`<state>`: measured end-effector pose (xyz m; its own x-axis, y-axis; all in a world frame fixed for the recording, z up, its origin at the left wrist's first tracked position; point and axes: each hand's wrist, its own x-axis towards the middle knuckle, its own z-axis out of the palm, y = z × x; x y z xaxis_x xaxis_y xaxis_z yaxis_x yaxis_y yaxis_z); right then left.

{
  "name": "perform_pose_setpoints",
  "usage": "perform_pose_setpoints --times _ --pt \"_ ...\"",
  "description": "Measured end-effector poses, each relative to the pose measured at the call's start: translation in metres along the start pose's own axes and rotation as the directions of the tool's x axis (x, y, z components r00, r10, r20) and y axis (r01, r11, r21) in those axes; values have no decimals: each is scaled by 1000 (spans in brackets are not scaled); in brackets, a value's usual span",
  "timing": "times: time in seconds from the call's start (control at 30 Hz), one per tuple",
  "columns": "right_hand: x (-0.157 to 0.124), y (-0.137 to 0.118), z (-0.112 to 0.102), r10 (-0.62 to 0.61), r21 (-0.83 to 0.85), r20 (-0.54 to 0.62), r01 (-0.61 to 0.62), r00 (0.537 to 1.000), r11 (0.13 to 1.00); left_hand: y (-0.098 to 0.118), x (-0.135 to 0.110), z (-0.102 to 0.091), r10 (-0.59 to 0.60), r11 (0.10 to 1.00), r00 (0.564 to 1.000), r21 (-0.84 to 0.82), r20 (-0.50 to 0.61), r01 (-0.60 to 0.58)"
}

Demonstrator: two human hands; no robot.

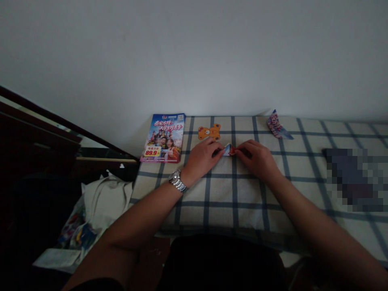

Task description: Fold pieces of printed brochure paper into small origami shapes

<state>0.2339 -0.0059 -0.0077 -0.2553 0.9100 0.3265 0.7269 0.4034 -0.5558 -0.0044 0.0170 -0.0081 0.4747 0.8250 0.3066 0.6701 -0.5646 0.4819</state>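
Note:
Between my two hands is a small folded piece of printed paper [228, 150], blue and white on one side and red on the other. My left hand [205, 155], with a metal watch [178, 181] on its wrist, pinches the paper's left end. The right end is pinched by the fingertips of my right hand [256, 157]. Both hands rest low over the checked cloth [221, 202]. Just beyond my left hand lies an orange bear-shaped piece [209, 131]. Farther right, a folded printed paper [278, 126] stands partly upright near the wall.
A stack of printed flyers [165, 137] lies at the table's back left corner. The white wall [212, 56] rises behind the cloth. At the right is a blurred dark item [348, 173]. A plastic bag of things [81, 218] sits low on the left, by dark wooden furniture [30, 141].

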Motion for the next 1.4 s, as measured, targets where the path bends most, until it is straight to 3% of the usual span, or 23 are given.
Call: perform_pose_setpoints --times 0.3,0.67,1.4 --pt "2 3 7 24 0 -36 -24 999 1000 2 2 1 -27 1000 1000 10 0 27" --pt "1 4 13 -30 -44 -27 29 999 999 5 3 1 -34 999 999 0 -7 34" --pt "0 9 14 0 14 33 0 999 1000 1 3 5 49 999 999 16 0 -49"
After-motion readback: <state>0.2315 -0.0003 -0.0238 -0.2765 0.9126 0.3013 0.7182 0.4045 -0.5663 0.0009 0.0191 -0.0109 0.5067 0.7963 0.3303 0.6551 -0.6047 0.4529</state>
